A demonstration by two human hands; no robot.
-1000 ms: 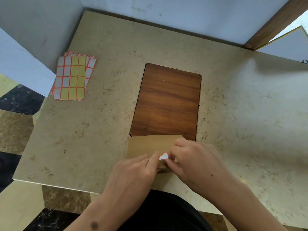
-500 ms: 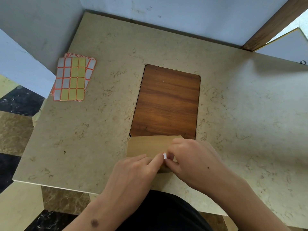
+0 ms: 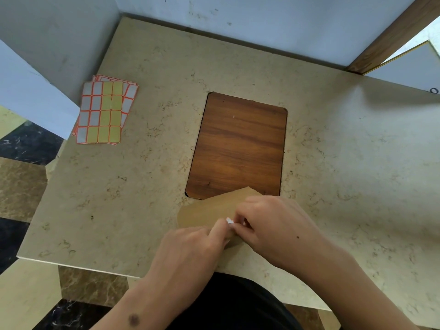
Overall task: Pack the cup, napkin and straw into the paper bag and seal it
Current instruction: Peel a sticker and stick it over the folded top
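Pressing white sticker (image 3: 229, 220) onto paper bag (image 3: 209, 209), both hands' fingertips meeting

No text, brand, number or sign can be read anywhere in the head view. The label sheets (image 3: 104, 113) near the far left corner of the counter (image 3: 333, 175) carry only blank rectangles, grey and yellow with orange-red borders (nothing is printed inside any of them). The small white sticker (image 3: 229, 220) near the counter's near edge shows no writing, though most of it is hidden. The paper bag (image 3: 209, 210) beneath it is plain brown, with no logo or print on the part that shows.
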